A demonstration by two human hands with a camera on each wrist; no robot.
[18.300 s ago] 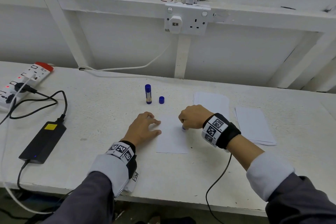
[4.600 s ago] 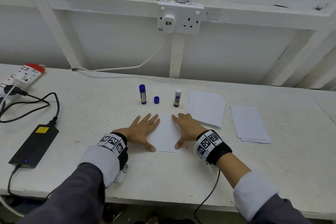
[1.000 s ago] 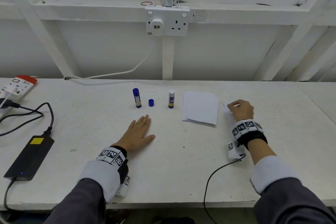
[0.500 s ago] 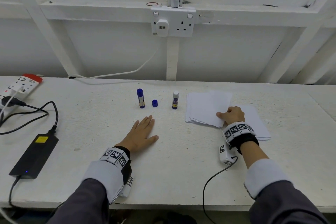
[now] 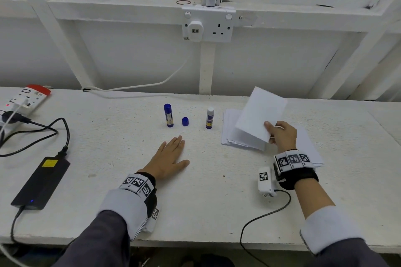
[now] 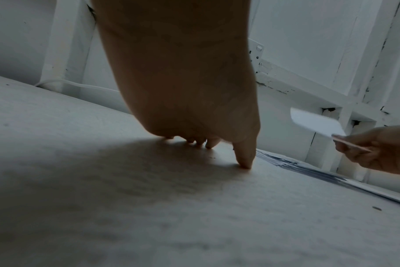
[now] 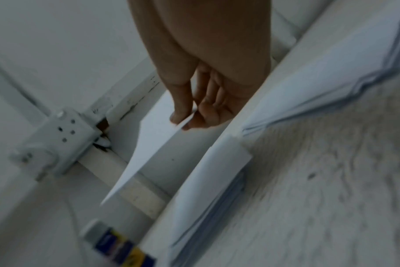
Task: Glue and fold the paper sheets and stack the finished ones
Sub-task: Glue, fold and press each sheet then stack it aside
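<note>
My right hand (image 5: 280,134) pinches one white paper sheet (image 5: 259,115) by its near corner and holds it tilted up above the stack of plain sheets (image 5: 230,134). The right wrist view shows thumb and fingers (image 7: 183,108) clamped on the sheet's (image 7: 149,144) edge. A second pile of paper (image 5: 308,147) lies flat behind and to the right of that hand. My left hand (image 5: 171,156) rests flat, palm down, on the bare table, fingers straight. An uncapped glue stick (image 5: 209,118), its blue cap (image 5: 185,121) and a capped blue glue stick (image 5: 168,115) stand beyond the left hand.
The white table (image 5: 206,201) meets a white wall with a double socket (image 5: 208,26). At the left lie a power strip (image 5: 26,97), black cables and a black power adapter (image 5: 41,182). A cable (image 5: 260,221) trails from my right wrist over the front edge.
My right hand has left the right-hand pile, gone to the plain stack and lifted one sheet off it. The left hand stays flat in place.
</note>
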